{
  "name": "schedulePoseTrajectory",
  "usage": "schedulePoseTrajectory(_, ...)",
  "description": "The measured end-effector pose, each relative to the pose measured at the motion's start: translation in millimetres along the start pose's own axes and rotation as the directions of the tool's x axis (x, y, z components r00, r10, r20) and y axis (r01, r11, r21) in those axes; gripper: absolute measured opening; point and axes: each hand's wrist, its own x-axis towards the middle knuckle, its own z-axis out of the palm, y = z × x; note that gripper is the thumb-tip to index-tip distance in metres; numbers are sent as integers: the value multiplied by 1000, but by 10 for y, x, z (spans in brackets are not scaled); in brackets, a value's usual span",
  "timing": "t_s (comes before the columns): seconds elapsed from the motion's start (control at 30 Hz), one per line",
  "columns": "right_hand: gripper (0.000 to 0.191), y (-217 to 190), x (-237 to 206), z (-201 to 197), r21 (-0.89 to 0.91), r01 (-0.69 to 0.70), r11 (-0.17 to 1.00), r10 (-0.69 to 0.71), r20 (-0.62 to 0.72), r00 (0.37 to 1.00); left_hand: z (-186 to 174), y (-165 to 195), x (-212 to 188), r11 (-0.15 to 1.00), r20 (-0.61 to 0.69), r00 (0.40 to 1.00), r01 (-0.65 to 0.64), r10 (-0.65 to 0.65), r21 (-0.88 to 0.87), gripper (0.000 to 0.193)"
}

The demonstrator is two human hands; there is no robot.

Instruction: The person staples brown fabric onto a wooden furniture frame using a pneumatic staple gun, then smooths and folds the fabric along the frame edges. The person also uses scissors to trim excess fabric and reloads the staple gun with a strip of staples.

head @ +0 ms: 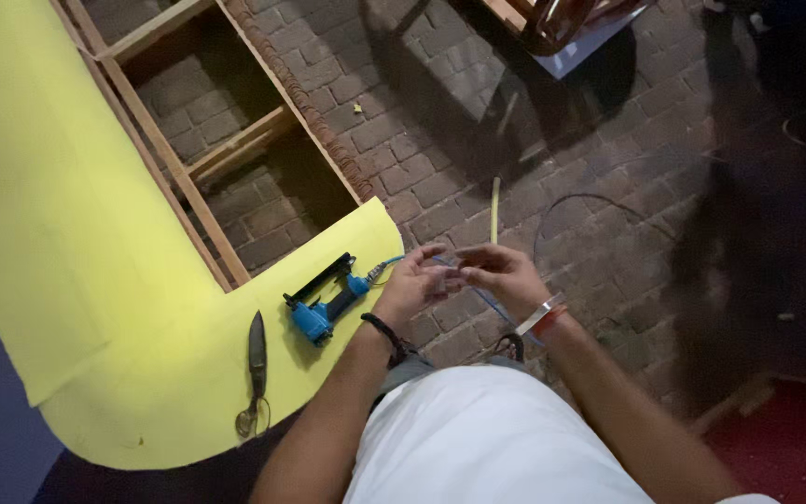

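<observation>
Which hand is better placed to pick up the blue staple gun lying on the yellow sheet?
The left hand, probably. It is on the same side as the blue staple gun and much nearer to it on the yellow sheet. The right hand would have to cross over. Both hands meet at something small, too blurred to name.

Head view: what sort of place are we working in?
Probably an upholstery or furniture workshop: a bare wooden frame partly covered with yellow foam sheet, a blue pneumatic staple gun and shears lying on the foam, all on a brick-paved floor.
</observation>
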Motion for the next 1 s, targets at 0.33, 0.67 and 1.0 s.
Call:
schedulePoseTrajectory(0.33, 51, -371, -176, 355, -521, 500, 691, -376, 332, 865, 302, 74, -510, 962, -153, 959, -256, 240, -97, 32)
schedulePoseTrajectory(0.67, 51, -309, -133, 924, -493, 565, 662, -236, 578, 781, -159, -239, -1165, 912, -319, 890, -386, 327, -141, 29)
schedulePoseTrajectory(1.0, 54, -183, -108, 1478, -371, 608, 702, -253, 668, 700, -577, -263, -1480, 879, -384, 841, -458, 380, -134, 31)
